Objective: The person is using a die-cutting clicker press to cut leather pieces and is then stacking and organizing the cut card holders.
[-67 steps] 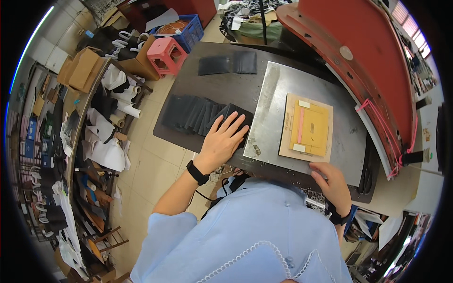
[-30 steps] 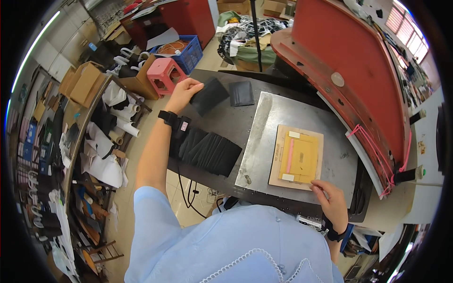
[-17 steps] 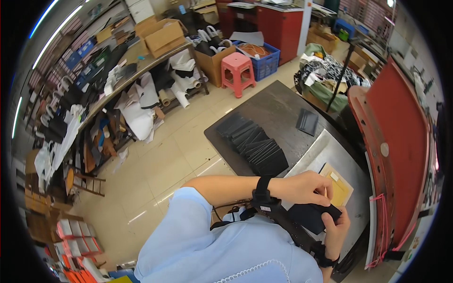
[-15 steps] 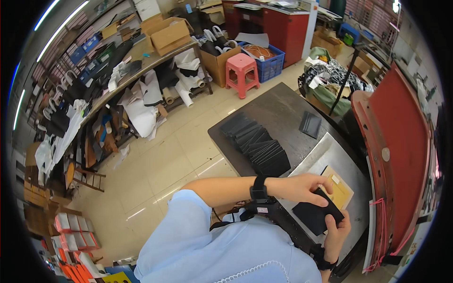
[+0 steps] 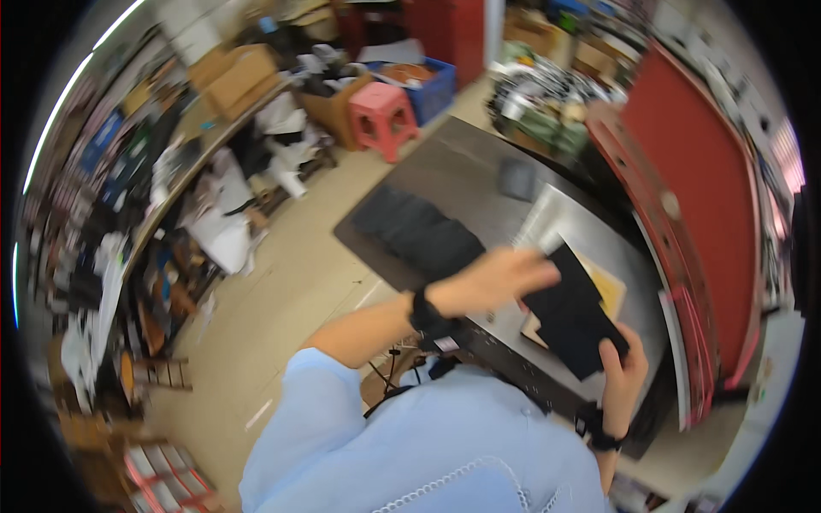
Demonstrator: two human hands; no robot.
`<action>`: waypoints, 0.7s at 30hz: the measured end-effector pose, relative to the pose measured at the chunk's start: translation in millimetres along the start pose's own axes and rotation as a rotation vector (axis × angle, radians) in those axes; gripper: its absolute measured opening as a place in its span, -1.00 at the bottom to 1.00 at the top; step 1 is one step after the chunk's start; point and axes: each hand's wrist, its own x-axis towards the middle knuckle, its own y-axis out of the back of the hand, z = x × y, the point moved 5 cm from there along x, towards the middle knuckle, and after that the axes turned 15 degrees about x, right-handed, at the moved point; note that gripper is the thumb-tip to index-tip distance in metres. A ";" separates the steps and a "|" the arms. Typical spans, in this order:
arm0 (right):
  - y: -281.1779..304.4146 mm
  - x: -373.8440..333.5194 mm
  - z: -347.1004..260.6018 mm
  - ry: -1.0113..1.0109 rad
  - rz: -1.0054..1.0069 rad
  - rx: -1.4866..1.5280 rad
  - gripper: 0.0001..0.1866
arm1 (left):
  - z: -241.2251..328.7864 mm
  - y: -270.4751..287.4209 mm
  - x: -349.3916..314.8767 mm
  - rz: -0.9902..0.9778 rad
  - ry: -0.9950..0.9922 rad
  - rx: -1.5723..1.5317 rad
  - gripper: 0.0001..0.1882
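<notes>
Pinching, in the right hand (image 5: 622, 356), the lower-right corner of a flat black leather-like piece (image 5: 575, 318) right of centre, with its long axis running up-left over a yellow-and-tan rectangular board (image 5: 608, 284). Cannot tell the grip of the blurred left hand (image 5: 496, 280), near the piece's upper-left edge.

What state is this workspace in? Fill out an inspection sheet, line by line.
Surface: dark table, bearing a metal plate.
Job's things: black sheet over a yellow-topped board; overlapping black pieces alongside.
Clutter: heaped material beyond the table.
Hands: right hand grips the sheet's edge; left hand blurred beside it, contact unclear.
Cables: black cable near the waist.
Surroundings: pink stool, blue crate, red machine panel.
</notes>
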 end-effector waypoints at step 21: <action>39.9 -3.4 43.3 0.167 -0.109 0.296 -0.78 | -25.0 -75.9 13.5 -0.547 0.355 -0.405 -0.17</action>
